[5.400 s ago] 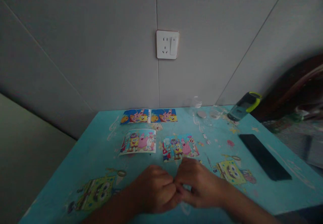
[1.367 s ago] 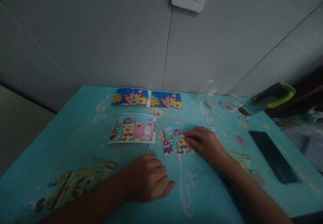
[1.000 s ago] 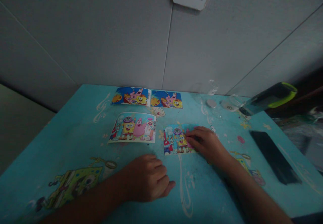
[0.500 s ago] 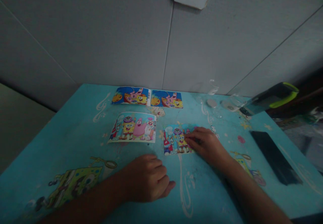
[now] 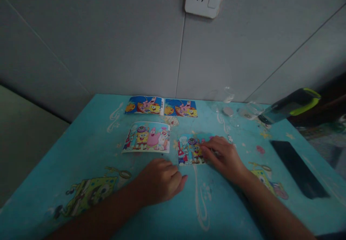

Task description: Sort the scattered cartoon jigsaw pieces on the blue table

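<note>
My right hand (image 5: 223, 156) lies over the right part of a small cartoon picture (image 5: 185, 151). Its thumb and fingertips are pressed together on the picture's surface, and whatever may be pinched there is too small or hidden to make out. The hand covers the picture's right side. To the left, a slightly curled printed card (image 5: 147, 137) bears the same cartoon figures. My left hand (image 5: 163, 179) rests on the tablecloth just below that card, fingers curled in and thumb pointing right, with nothing visible in it.
Behind lie a blue cartoon card (image 5: 144, 105) and a matching blue picture (image 5: 181, 108). Back right are a round whitish disc (image 5: 227, 111), clear plastic packaging (image 5: 247, 112) and a dark bottle with a lime-green strap (image 5: 286, 106). A black flat strip (image 5: 298, 169) lies on the right.
The view has tilted and shifted slightly, so the table sits a little lower and to the right. Both hands keep nearly the same places and poses.
</note>
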Tool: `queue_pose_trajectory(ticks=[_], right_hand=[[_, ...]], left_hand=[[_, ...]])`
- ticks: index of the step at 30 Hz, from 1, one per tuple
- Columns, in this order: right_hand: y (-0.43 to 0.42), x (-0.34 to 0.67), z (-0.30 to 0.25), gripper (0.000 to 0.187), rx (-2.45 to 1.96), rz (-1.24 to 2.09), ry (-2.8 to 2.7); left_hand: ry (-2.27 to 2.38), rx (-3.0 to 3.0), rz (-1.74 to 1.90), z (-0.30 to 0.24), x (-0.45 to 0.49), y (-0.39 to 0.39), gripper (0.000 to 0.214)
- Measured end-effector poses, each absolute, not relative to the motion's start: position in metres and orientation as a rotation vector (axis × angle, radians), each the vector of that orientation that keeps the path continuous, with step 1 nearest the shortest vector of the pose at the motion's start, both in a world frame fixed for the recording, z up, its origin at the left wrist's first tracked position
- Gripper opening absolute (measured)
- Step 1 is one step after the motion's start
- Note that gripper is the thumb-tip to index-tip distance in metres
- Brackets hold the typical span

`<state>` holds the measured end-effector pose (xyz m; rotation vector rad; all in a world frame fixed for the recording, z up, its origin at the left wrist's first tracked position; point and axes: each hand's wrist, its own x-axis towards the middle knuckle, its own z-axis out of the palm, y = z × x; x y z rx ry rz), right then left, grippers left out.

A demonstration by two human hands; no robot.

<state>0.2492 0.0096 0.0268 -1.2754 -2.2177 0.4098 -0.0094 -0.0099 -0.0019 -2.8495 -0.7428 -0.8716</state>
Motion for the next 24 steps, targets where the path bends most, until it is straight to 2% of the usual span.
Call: queue_pose_trajectory(ticks=[7, 9, 12, 13, 19, 22, 24], right_hand=[[-0.007, 0.227, 0.027, 0.017, -1.095, 0.416, -2.306], [-0.019, 0.210, 0.026, 0.033, -1.061, 0.431, -2.328], [-0.036, 0.184, 0.022, 0.073, -1.055, 0.505, -2.369], [-0.040, 0.178, 0.021, 0.078, -1.069, 0.528, -2.371], [-0.046, 0.170, 0.020, 0.047, -1.066, 0.494, -2.422], [-0.046, 0.171, 0.020, 0.050, -1.010, 0.414, -2.473], [-0.045, 0.171, 0.020, 0.061, -0.972, 0.379, -2.479]], left_hand=[[-1.011, -2.912, -0.648, -0.002, -0.009, -0.010, 0.032], [-1.020, -3.009, -0.527, -0.003, -0.007, -0.011, 0.025], [-0.984, -3.135, -0.348, -0.004, -0.003, -0.014, 0.021], [-0.990, -3.153, -0.310, -0.005, -0.002, -0.015, 0.020], [-1.219, -3.180, -0.360, -0.005, 0.002, -0.024, 0.017], [-1.190, -3.167, -0.488, -0.008, 0.002, -0.028, 0.023], [-1.093, -3.155, -0.557, -0.013, 0.002, -0.030, 0.026]])
